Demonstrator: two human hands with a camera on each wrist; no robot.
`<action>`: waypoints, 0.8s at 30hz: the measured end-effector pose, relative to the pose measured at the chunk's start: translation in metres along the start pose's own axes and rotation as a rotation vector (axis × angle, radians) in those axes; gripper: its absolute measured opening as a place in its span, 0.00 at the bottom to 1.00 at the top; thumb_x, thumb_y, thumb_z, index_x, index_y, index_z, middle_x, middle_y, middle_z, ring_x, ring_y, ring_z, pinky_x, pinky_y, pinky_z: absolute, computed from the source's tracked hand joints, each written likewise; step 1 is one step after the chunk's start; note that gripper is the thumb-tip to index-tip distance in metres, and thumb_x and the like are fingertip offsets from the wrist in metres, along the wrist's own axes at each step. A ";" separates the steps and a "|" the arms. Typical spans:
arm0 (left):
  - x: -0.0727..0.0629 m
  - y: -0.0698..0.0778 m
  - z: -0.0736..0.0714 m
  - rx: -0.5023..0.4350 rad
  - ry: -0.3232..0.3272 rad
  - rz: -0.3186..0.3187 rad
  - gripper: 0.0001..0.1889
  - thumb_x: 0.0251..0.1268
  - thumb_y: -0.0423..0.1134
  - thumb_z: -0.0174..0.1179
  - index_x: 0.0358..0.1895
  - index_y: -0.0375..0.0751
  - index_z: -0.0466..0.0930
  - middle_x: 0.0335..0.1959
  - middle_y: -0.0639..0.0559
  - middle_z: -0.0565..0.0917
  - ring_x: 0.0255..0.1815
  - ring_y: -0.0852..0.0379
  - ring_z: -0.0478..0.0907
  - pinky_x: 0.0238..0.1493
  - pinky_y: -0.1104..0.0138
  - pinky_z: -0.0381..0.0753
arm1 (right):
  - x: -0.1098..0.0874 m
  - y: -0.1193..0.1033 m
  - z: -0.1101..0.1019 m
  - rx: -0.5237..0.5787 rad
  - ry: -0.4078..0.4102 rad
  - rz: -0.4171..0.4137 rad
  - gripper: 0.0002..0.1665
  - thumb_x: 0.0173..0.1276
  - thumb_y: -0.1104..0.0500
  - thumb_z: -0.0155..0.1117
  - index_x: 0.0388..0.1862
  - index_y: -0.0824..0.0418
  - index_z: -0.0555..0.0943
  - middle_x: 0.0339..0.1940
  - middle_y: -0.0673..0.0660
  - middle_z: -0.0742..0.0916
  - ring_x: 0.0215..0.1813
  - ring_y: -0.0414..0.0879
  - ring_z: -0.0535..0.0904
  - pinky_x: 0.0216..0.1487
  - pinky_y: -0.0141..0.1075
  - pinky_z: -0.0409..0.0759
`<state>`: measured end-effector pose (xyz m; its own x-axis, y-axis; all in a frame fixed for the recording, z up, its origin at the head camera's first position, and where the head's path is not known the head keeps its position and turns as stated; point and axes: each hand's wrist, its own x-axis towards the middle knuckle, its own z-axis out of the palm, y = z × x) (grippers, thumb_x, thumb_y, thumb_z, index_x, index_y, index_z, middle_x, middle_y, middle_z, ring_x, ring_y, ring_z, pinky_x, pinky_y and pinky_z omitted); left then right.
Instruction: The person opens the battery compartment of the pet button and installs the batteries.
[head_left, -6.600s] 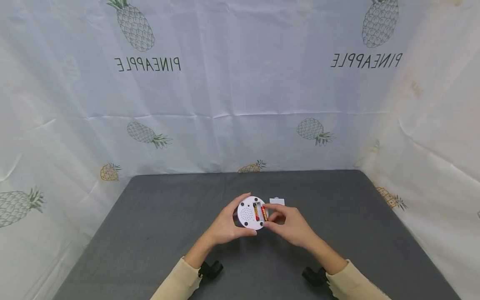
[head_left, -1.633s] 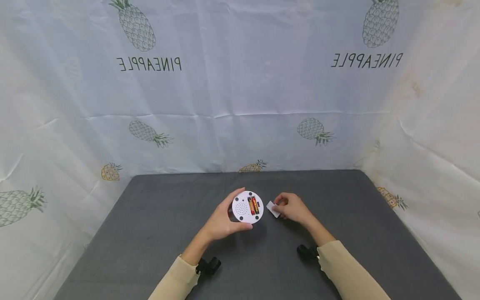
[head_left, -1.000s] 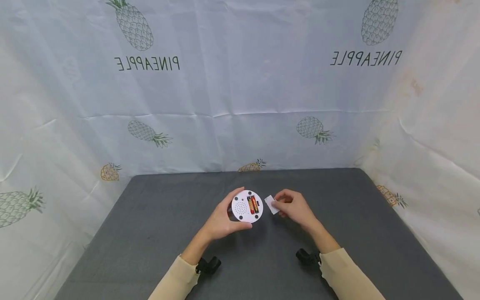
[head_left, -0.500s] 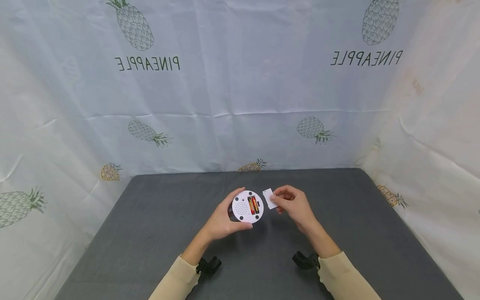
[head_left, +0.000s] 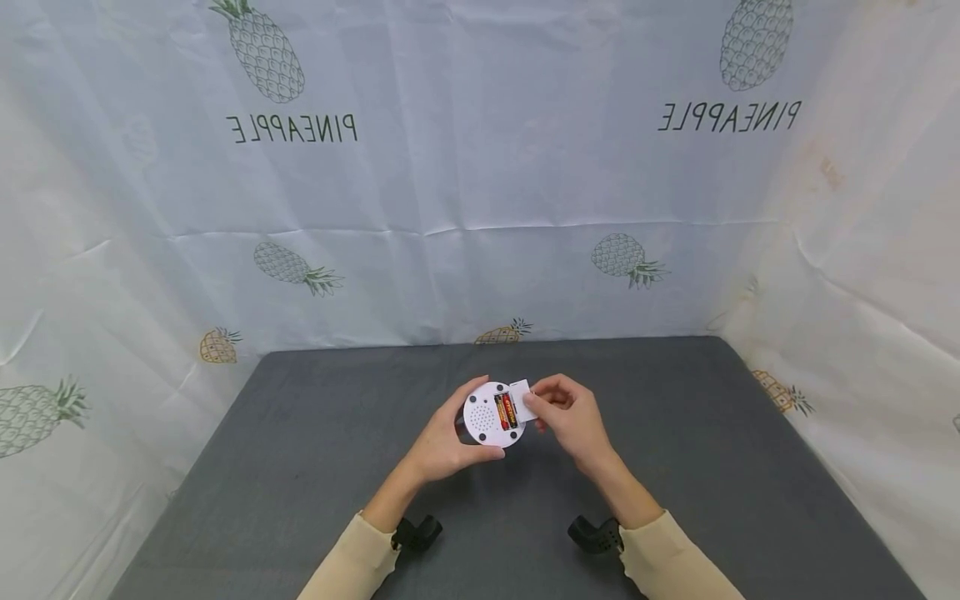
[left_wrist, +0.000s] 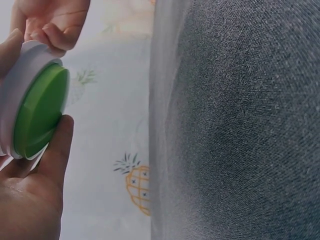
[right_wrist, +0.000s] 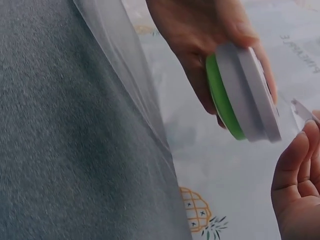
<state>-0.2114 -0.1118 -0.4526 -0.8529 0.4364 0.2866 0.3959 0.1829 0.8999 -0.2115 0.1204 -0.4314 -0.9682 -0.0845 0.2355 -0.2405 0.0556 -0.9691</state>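
Note:
My left hand [head_left: 441, 443] grips a round white device [head_left: 482, 419] by its rim, thumb below and fingers above. Its underside faces me, with speaker holes, dark feet and an uncovered battery compartment. Two red-and-black batteries [head_left: 506, 412] lie side by side in that compartment. A green domed button [left_wrist: 42, 110] forms the opposite face in the left wrist view. Between thumb and fingers, my right hand [head_left: 576, 419] pinches a small white battery cover [head_left: 521, 397]. From the head view the cover overlaps the device's right edge; the right wrist view shows the cover [right_wrist: 301, 111] beside the device's underside.
Both hands are above a dark grey cloth-covered table [head_left: 315, 467]. White curtains [head_left: 465, 167] with pineapple prints stand behind it and at both sides. A black camera mount [head_left: 596, 535] sits at the right wrist, another [head_left: 420, 533] at the left.
Earlier the right hand fingered a battery at the compartment while the cover lay on the table. Since then it has lifted the cover, turned it and brought it left to the device.

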 end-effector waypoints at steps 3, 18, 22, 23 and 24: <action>0.000 0.000 0.000 -0.003 0.000 0.005 0.51 0.53 0.35 0.79 0.79 0.53 0.58 0.61 0.49 0.75 0.51 0.53 0.78 0.47 0.66 0.82 | -0.001 0.000 0.004 -0.005 -0.011 -0.011 0.10 0.69 0.62 0.72 0.42 0.68 0.82 0.30 0.61 0.85 0.24 0.45 0.78 0.28 0.36 0.80; 0.000 -0.002 -0.001 0.031 0.000 0.018 0.52 0.52 0.37 0.79 0.79 0.54 0.58 0.62 0.50 0.74 0.52 0.53 0.78 0.48 0.65 0.82 | -0.006 -0.003 0.018 -0.201 0.003 -0.104 0.07 0.66 0.60 0.75 0.38 0.60 0.85 0.28 0.53 0.85 0.27 0.44 0.79 0.28 0.34 0.79; -0.001 -0.002 -0.001 0.035 0.000 0.018 0.52 0.53 0.37 0.79 0.80 0.54 0.58 0.63 0.50 0.74 0.52 0.53 0.78 0.47 0.65 0.82 | -0.007 -0.003 0.020 -0.249 0.011 -0.130 0.07 0.65 0.60 0.76 0.37 0.58 0.85 0.28 0.50 0.85 0.28 0.44 0.79 0.29 0.34 0.77; -0.001 -0.001 -0.001 0.034 -0.001 0.018 0.52 0.53 0.38 0.79 0.80 0.54 0.58 0.63 0.50 0.74 0.52 0.53 0.78 0.47 0.65 0.82 | -0.008 -0.003 0.021 -0.258 0.012 -0.136 0.06 0.65 0.59 0.76 0.37 0.58 0.85 0.28 0.50 0.85 0.28 0.44 0.79 0.29 0.34 0.77; -0.001 -0.002 -0.001 0.033 -0.002 0.019 0.52 0.53 0.38 0.79 0.80 0.54 0.57 0.63 0.50 0.74 0.52 0.53 0.78 0.47 0.65 0.82 | -0.008 -0.003 0.021 -0.267 0.013 -0.142 0.07 0.65 0.59 0.76 0.37 0.58 0.85 0.28 0.49 0.85 0.28 0.43 0.78 0.29 0.34 0.77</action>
<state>-0.2116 -0.1130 -0.4539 -0.8444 0.4421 0.3025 0.4229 0.2035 0.8830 -0.2018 0.0997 -0.4317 -0.9238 -0.0972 0.3702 -0.3818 0.3035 -0.8730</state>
